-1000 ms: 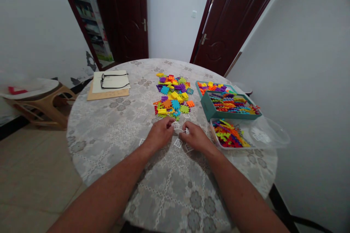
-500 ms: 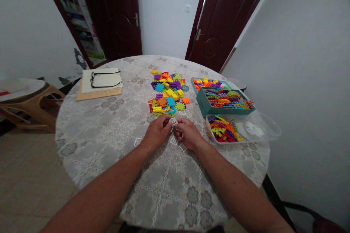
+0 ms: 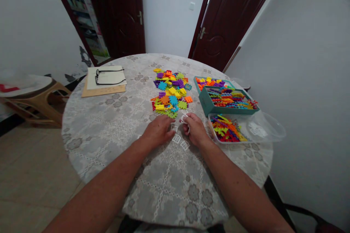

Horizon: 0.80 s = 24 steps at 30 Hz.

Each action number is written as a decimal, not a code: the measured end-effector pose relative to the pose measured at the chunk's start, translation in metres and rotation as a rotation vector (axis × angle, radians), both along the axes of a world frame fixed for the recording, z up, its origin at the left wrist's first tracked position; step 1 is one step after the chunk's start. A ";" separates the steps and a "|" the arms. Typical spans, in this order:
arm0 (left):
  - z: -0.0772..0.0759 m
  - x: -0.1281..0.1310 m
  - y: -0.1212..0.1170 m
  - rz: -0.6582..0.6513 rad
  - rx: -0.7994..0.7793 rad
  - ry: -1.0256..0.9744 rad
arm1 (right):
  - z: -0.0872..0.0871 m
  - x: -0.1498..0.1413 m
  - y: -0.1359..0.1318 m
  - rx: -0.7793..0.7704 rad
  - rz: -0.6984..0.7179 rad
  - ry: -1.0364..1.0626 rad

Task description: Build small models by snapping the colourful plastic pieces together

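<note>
My right hand [image 3: 196,129] pinches a white openwork plastic piece [image 3: 184,118] between thumb and fingers. My left hand [image 3: 158,130] rests low over the cloth, thumb and fingers apart. A small white square grid piece [image 3: 174,128] lies at its fingertips; whether they touch it I cannot tell. Closer to me, two more white lattice pieces lie flat, one [image 3: 176,138] between the hands and another [image 3: 185,145] below the right hand. Just beyond the hands is a heap of colourful plastic gears and connector blocks [image 3: 173,91].
On the right stand a teal box [image 3: 205,106] of coloured strips, a tray [image 3: 197,84] of blocks behind it, and a clear plastic container [image 3: 214,136] of parts. Black glasses [image 3: 109,83] lie on papers [image 3: 91,83] at the left. A patterned cloth [image 3: 164,185] covers the round table.
My hands have come apart. The white piece held between both is now in the right hand alone, and the left fingers have opened. The view has shifted slightly.
</note>
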<state>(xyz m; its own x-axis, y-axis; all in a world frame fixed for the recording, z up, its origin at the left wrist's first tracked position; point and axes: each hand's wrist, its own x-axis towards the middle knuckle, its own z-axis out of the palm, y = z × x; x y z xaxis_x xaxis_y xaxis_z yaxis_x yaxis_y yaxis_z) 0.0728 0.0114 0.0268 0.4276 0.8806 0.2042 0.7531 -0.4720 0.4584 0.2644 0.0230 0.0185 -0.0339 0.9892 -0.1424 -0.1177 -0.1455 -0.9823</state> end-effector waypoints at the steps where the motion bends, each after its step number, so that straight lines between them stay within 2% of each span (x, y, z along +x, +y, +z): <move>1: 0.000 0.002 -0.001 -0.020 -0.018 0.073 | 0.000 0.000 0.000 0.008 0.008 -0.008; 4: 0.001 0.006 -0.003 -0.026 -0.064 0.201 | -0.001 -0.001 -0.001 0.036 0.032 -0.035; 7: 0.003 0.008 -0.002 0.008 -0.072 0.211 | -0.003 -0.001 -0.002 0.050 0.059 -0.103; 14: 0.006 0.008 -0.002 0.041 -0.107 0.188 | -0.003 0.003 -0.002 0.146 0.089 -0.441; 18: 0.002 0.009 0.000 0.065 -0.122 0.137 | 0.002 0.005 -0.003 0.310 0.110 -0.658; 21: 0.001 0.010 0.002 0.050 -0.138 0.152 | 0.006 0.008 -0.007 0.420 0.209 -0.807; 24: 0.003 0.011 0.003 0.052 -0.145 0.147 | 0.009 0.008 -0.012 0.437 0.342 -0.962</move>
<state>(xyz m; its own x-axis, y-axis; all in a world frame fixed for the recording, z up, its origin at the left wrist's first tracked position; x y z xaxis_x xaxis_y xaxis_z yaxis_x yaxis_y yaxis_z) 0.0838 0.0139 0.0299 0.3969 0.9178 0.0126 0.8386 -0.3682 0.4016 0.2723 0.0110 0.0275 -0.3771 0.9205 0.1024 0.7019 0.3561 -0.6169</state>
